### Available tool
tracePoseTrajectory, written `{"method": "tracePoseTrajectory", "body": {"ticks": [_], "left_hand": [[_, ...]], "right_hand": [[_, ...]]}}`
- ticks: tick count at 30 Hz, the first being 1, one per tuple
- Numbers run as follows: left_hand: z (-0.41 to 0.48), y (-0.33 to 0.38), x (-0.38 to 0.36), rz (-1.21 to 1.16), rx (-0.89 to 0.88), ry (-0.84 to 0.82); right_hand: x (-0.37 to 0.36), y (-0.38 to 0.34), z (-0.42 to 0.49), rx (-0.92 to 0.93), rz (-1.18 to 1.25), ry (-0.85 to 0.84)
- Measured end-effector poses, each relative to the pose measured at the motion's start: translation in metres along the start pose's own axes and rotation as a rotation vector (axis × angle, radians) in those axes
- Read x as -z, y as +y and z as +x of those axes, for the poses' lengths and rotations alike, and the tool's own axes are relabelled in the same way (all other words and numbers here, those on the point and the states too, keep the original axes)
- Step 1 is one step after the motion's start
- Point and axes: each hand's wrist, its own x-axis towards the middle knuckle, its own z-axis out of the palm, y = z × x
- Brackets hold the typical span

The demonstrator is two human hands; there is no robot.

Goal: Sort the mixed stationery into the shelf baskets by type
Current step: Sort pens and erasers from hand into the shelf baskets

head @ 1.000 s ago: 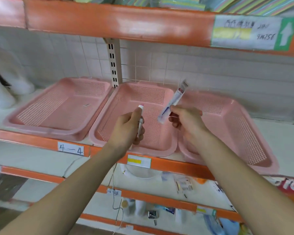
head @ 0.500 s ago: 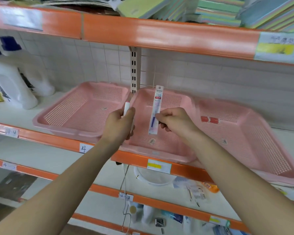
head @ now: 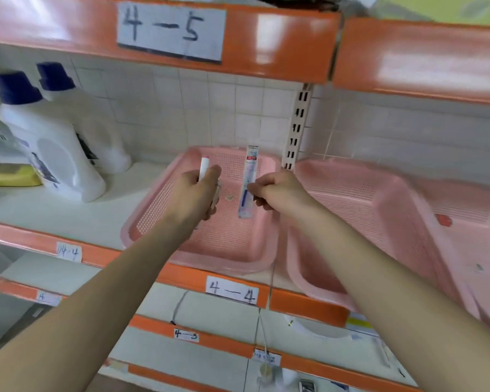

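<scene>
Left hand [head: 193, 195] grips a white marker [head: 203, 167] | right hand [head: 279, 190] pinches a packaged pen [head: 251, 168] over pink basket [head: 227, 265] | step: placing; next, likely release by type.

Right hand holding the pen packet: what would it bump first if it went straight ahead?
Probably the far wall of the left pink basket, or else the tiled wall behind it; depth is hard to judge.

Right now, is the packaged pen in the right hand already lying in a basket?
No, the right hand pinches the packaged pen upright above the left pink basket.
</scene>
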Motion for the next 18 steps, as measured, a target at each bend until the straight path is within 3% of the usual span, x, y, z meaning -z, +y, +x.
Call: {"method": "tracePoseTrajectory", "body": {"ticks": [12,18], "left_hand": [[0.066,-0.031,0.049,-0.015,0.109,-0.072],[0.074,-0.038,0.056,-0.022,0.190,-0.040]], "right_hand": [[-0.090,-0.009,0.099,-0.260,-0.205,-0.079],[-0.117,0.000,0.122,-0.163,-0.408,-0.131]]}}
